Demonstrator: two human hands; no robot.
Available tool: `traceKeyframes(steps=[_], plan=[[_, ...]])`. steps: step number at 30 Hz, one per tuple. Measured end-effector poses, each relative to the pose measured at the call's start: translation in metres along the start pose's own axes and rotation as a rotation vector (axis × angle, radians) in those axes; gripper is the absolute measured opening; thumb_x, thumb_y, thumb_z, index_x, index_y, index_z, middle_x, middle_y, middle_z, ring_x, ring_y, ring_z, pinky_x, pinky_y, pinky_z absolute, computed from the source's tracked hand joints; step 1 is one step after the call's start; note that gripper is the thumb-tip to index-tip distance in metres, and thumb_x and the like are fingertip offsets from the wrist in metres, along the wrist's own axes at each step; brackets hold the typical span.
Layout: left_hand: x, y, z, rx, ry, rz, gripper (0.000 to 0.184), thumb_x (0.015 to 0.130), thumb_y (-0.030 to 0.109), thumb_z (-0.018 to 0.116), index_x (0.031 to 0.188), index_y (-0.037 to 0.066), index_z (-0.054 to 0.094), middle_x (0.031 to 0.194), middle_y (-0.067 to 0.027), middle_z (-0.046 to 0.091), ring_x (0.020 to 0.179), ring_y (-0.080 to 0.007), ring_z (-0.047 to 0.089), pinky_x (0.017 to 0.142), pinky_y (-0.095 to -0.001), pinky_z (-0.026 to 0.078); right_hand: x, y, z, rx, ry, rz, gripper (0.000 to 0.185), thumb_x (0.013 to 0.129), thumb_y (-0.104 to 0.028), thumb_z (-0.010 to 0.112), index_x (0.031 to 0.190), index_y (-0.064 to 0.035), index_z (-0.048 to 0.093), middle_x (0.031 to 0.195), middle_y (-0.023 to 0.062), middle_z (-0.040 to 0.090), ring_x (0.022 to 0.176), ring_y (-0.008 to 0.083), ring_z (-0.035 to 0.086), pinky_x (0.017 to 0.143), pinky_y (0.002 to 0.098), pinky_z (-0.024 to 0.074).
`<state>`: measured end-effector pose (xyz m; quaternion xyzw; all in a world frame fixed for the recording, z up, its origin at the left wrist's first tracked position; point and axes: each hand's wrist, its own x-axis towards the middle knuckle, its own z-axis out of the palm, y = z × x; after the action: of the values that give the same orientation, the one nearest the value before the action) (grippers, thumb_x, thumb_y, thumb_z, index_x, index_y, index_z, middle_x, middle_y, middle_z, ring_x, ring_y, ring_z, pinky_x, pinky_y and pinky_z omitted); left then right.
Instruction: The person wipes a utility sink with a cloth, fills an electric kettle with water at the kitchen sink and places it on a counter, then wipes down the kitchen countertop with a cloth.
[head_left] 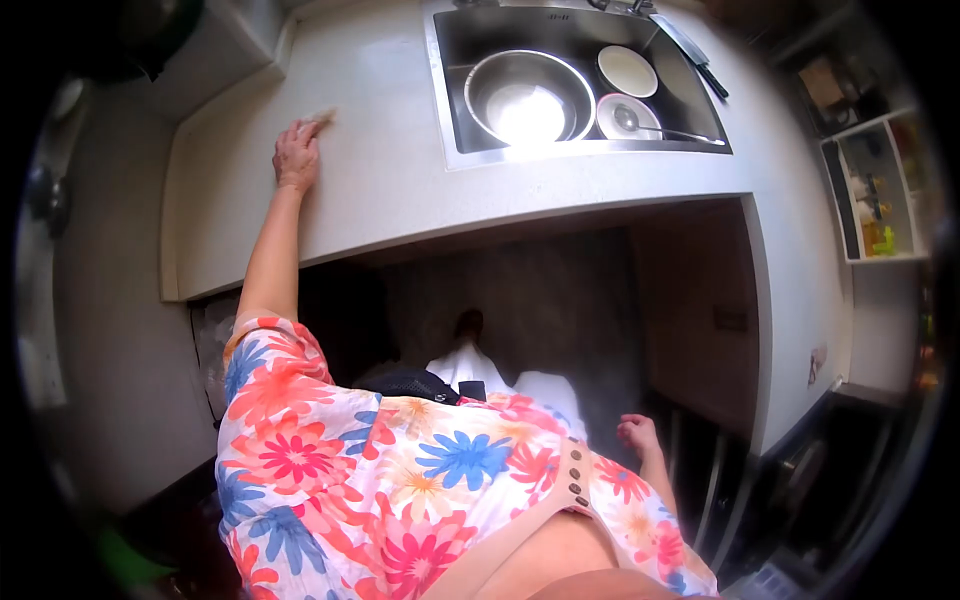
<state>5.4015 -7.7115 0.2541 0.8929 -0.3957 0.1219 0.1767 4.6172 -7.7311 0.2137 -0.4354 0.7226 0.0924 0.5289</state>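
On the pale countertop point(380, 120), left of the sink, my left hand point(296, 158) lies with its fingers bent over a small tan, cloth-like piece point(324, 118). The piece pokes out past the fingertips and is too blurred to name surely. Down at my right side, below counter height, hangs my right hand point(637, 432). Its fingers are loosely bent and slightly apart, with nothing seen in them.
The steel sink point(456, 150) contains a large metal basin point(482, 92), a white bowl point(628, 72) and another bowl point(610, 125) with a ladle point(640, 124). A cleaver point(680, 42) lies along the sink's right rim. Below the counter is an open recess point(540, 270).
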Motion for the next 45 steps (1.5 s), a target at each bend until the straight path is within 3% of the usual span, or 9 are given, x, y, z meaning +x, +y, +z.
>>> traceKeyframes(steps=[4,11,19,21,26,31,38,43,45], plan=[[0.017,0.002,0.011,0.101,0.086,-0.224,0.033,0.079,0.021,0.046,0.110,0.020,0.055,0.124,-0.0056,0.044,0.114,-0.0292,0.038,0.095,-0.0404,0.034,0.025,-0.013,-0.027,-0.020,-0.010,0.072,0.029,0.070,-0.007,0.053,0.099,-0.0019,0.057,0.074,0.0049,0.061,0.059,0.0134,0.058,0.046,0.0269,0.0431],[-0.023,0.064,0.018,0.038,0.051,-0.061,0.035,0.080,0.020,0.044,0.113,0.012,0.053,0.124,-0.0069,0.046,0.115,-0.0333,0.036,0.099,-0.0416,0.027,0.080,-0.062,-0.093,-0.045,0.046,0.116,0.025,0.072,-0.006,0.051,0.096,-0.0036,0.056,0.072,0.0042,0.060,0.059,0.0130,0.057,0.044,0.0255,0.0403],[0.116,0.104,0.064,-0.074,0.005,0.037,0.032,0.081,0.017,0.045,0.110,0.014,0.056,0.122,-0.0040,0.049,0.115,-0.0298,0.038,0.097,-0.0409,0.030,0.078,-0.224,-0.127,-0.124,0.019,-0.162,0.025,0.073,-0.003,0.049,0.098,-0.0002,0.056,0.073,0.0041,0.060,0.058,0.0095,0.055,0.047,0.0220,0.0408],[0.123,0.114,0.082,-0.124,0.042,0.114,0.030,0.081,0.016,0.045,0.108,0.015,0.058,0.120,-0.0024,0.050,0.114,-0.0296,0.040,0.095,-0.0408,0.032,0.068,-0.257,-0.135,-0.075,-0.074,-0.257,0.026,0.074,-0.008,0.053,0.099,-0.0007,0.056,0.075,0.0037,0.061,0.061,0.0090,0.056,0.049,0.0209,0.0415],[0.043,0.173,0.040,-0.363,-0.044,0.299,0.028,0.080,0.002,0.047,0.105,0.006,0.059,0.114,-0.0110,0.054,0.113,-0.0322,0.041,0.096,-0.0403,0.030,0.061,-0.352,-0.170,-0.008,0.054,-0.489,0.024,0.077,-0.010,0.053,0.100,-0.0026,0.057,0.077,0.0014,0.060,0.064,0.0068,0.056,0.051,0.0194,0.0407],[-0.067,0.259,-0.015,-0.317,-0.237,0.295,0.033,0.078,0.003,0.044,0.110,0.002,0.055,0.121,-0.0108,0.048,0.119,-0.0327,0.035,0.099,-0.0408,0.022,0.086,-0.406,-0.194,-0.057,0.013,-0.611,0.023,0.077,-0.011,0.052,0.097,-0.0007,0.059,0.076,0.0030,0.060,0.063,0.0081,0.055,0.055,0.0203,0.0427],[-0.075,0.431,0.012,-0.346,-0.311,0.449,0.043,0.073,0.004,0.047,0.116,-0.003,0.047,0.128,-0.0137,0.040,0.121,-0.0337,0.030,0.099,-0.0436,0.019,0.112,-0.411,-0.232,0.013,-0.298,-0.728,0.024,0.077,-0.007,0.052,0.099,0.0016,0.057,0.072,0.0038,0.058,0.064,0.0090,0.054,0.064,0.0209,0.0454],[-0.052,0.605,0.070,-0.784,-0.421,0.679,0.048,0.067,-0.004,0.049,0.114,0.004,0.049,0.120,-0.0096,0.047,0.114,-0.0325,0.038,0.095,-0.0424,0.027,0.114,-0.384,-0.256,0.216,-0.458,-0.630,0.032,0.082,-0.017,0.055,0.110,-0.0024,0.051,0.084,0.0017,0.058,0.069,0.0088,0.055,0.059,0.0202,0.0441],[-0.049,0.676,0.091,-1.213,-0.646,0.488,0.037,0.075,0.001,0.050,0.111,0.004,0.051,0.117,-0.0141,0.048,0.107,-0.0326,0.044,0.090,-0.0367,0.036,0.125,-0.377,-0.265,0.386,-0.466,-0.656,0.043,0.084,-0.028,0.055,0.118,-0.0053,0.043,0.091,0.0024,0.057,0.076,0.0097,0.056,0.058,0.0211,0.0450]])
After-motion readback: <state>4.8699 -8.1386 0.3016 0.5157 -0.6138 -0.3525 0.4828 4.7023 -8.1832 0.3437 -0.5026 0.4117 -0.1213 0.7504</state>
